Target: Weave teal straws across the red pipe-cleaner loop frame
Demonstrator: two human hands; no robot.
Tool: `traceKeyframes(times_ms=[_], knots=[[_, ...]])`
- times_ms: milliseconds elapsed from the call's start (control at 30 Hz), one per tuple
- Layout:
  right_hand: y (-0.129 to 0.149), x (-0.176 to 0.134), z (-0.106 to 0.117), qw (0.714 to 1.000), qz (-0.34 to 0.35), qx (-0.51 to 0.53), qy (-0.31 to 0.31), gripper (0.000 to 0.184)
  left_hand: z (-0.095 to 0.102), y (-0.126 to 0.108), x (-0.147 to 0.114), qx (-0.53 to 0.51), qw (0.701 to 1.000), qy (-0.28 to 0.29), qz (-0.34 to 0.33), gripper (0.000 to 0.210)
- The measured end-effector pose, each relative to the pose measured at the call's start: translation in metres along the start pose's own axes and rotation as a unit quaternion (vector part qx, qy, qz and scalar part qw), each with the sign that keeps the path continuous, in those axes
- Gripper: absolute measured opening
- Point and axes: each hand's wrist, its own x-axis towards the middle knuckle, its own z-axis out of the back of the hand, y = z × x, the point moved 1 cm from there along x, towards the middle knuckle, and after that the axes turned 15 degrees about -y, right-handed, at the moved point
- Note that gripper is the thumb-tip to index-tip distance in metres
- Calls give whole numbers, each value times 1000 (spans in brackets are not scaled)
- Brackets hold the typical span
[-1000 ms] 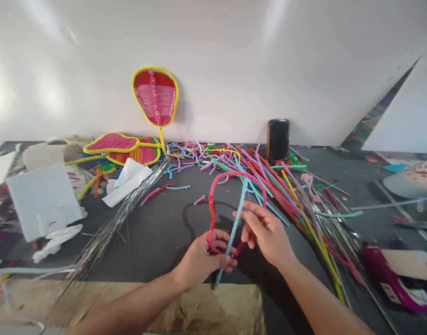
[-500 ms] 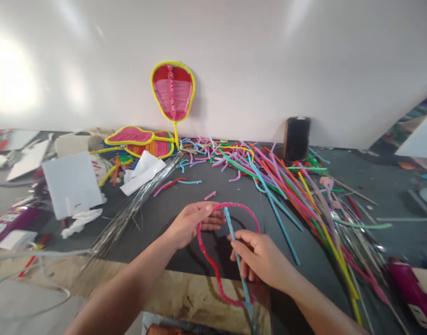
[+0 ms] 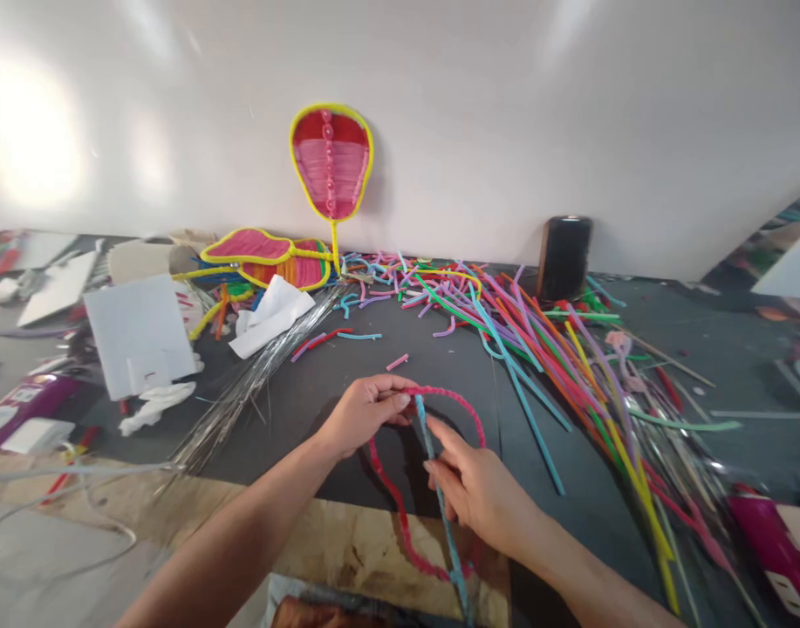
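The red-pink loop point(image 3: 403, 521) was held up in front of the yellow-rimmed fan point(image 3: 331, 166), nearer the wearer and a little to the fan's right. The left hand point(image 3: 373, 410) had thumb and fingers pinched together on the loop's upper left. At those fingertips sat the top end of the blue stem point(image 3: 453, 554), which ran down across the loop and past its lower edge. The right hand point(image 3: 468, 488) had its index finger stretched along the stem and its thumb lower down, touching it; whether they gripped it or merely steadied it, I could not tell from this angle. The step in hand seemed to be setting the stem's top against the loop. A next move there would have called for a firm left pinch and a straight stem. Silver wires point(image 3: 256, 375) lay to the fan's front left, and loose coloured stems point(image 3: 557, 366) to its right.
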Motion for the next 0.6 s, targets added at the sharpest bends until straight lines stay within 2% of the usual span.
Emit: traceKeyframes(times_ms=[100, 233, 300, 433, 600], knots=[[4, -1, 11, 1000, -3, 17, -24, 49, 0, 0, 1, 22, 1000, 5, -11, 33], [-1, 7, 39, 978, 9, 40, -204, 36, 0, 3, 2, 59, 998, 20, -25, 30], [-7, 14, 46, 968, 24, 22, -248, 32, -1, 4, 2, 83, 995, 39, -32, 27], [-17, 25, 38, 979, 53, 0, -196, 29, -5, 6, 1, 129, 989, 51, -49, 23], [-20, 30, 25, 969, 138, -39, -201, 19, -9, 9, -2, 194, 976, 40, -87, 20]])
